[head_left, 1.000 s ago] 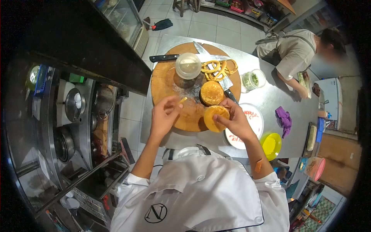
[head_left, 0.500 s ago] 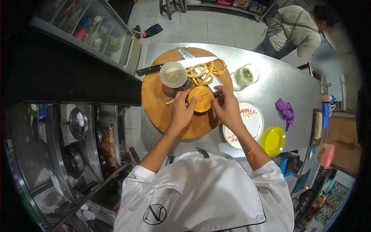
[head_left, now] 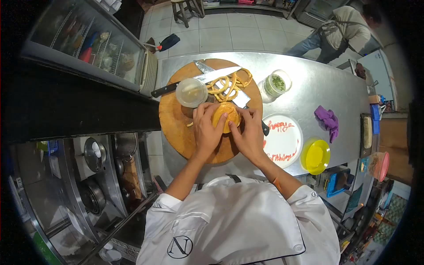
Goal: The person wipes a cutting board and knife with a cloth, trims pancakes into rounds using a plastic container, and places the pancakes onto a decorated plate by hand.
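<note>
Both my left hand (head_left: 206,128) and my right hand (head_left: 248,133) are wrapped around a round golden cake (head_left: 226,115), one on each side, over a round wooden board (head_left: 176,128). Whether a second round lies beneath it cannot be made out. Just beyond the hands are a clear round tub (head_left: 191,92), several golden rings of trimmed cake (head_left: 229,86) and a black-handled knife (head_left: 167,89). Another wide blade (head_left: 241,99) lies under the rings, its black handle (head_left: 265,128) beside my right hand.
On the steel table (head_left: 309,79) are a jar of green herbs (head_left: 277,84), a white plate with red writing (head_left: 285,140), a yellow bowl (head_left: 316,156) and a purple cloth (head_left: 327,121). Another person (head_left: 342,33) stands beyond the far right edge.
The cake round in my right hand was brought over the other round on the board. My left hand let go of a small strip and closed on the cake. The other person straightened and moved away.
</note>
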Tool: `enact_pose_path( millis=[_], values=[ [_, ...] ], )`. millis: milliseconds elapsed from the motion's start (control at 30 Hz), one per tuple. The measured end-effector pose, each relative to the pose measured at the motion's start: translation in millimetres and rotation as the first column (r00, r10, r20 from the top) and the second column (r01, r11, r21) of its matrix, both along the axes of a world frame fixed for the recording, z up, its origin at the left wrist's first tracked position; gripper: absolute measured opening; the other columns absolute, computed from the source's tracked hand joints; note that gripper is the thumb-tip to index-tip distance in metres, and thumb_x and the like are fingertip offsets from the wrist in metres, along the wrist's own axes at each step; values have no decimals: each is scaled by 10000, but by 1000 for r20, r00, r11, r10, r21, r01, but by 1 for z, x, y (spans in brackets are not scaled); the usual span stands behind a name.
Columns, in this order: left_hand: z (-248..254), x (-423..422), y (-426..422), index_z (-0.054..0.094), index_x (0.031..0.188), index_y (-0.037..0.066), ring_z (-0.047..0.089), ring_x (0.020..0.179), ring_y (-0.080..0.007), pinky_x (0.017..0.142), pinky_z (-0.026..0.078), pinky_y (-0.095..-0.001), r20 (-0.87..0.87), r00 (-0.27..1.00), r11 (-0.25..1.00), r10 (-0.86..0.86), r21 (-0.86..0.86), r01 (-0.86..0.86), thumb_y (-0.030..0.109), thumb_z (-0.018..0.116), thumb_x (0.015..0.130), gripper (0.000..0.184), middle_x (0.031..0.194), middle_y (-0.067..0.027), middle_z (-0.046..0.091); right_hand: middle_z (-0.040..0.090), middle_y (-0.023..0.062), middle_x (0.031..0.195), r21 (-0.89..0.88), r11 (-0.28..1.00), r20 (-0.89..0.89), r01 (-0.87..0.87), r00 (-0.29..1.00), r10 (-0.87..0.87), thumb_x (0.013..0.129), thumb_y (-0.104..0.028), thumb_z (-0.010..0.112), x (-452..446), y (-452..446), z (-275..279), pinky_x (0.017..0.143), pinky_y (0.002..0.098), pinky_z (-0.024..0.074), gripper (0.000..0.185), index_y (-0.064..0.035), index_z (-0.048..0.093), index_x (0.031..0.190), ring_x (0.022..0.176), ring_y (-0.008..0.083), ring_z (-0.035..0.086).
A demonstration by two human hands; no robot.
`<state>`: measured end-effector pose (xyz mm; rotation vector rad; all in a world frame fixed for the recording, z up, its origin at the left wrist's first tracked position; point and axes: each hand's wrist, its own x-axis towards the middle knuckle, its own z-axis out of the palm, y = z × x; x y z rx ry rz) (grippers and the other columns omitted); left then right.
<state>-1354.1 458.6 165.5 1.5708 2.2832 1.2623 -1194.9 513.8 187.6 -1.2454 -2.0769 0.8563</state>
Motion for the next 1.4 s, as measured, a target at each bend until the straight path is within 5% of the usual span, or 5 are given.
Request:
enact_pose_path(
  millis=[500,600,933,1100,1400],
  values=[
    [18,-19,-19,692,1351,-33,738,1131,-201,943,591,-365,794,599,969,-105,-52,240,234,750,1102,370,1211,-112,760,756,12,1045,-739,593,-477,-319,870,-126,1051,-128,823,35,20,23,768,229,550,214,-34,693,1193,875,40,682],
    [12,-19,-14,699,1354,-21,704,1160,-347,1013,553,-464,144,987,987,-69,-135,89,231,771,1063,392,1227,-175,727,761,6,1068,-730,605,-478,-319,871,-118,1054,-126,819,67,22,21,801,219,549,213,-24,711,1207,926,40,687],
    [12,-2,-2,675,1201,-7,689,1090,-369,994,570,-481,133,991,966,7,-258,28,144,892,927,381,1146,-161,700,799,56,1048,-710,676,-428,-197,883,-193,1068,-118,777,106,30,17,791,224,576,190,-4,675,1180,900,71,746],
    [20,-15,-8,635,1238,-30,724,1010,-139,842,653,-299,817,572,995,-72,22,93,-3,797,1019,274,1127,-84,716,803,84,1059,-536,833,-392,-141,915,-98,1057,-153,783,93,46,9,887,293,602,227,-2,666,1180,980,125,771],
    [76,-40,-44,656,1421,-59,734,1164,-139,971,595,-264,862,504,997,-60,81,-19,23,723,1091,346,1294,-110,750,755,104,1088,-229,943,-318,-243,934,163,1049,-123,775,0,54,-13,815,338,577,227,-22,656,1214,940,170,728]
  ],
)
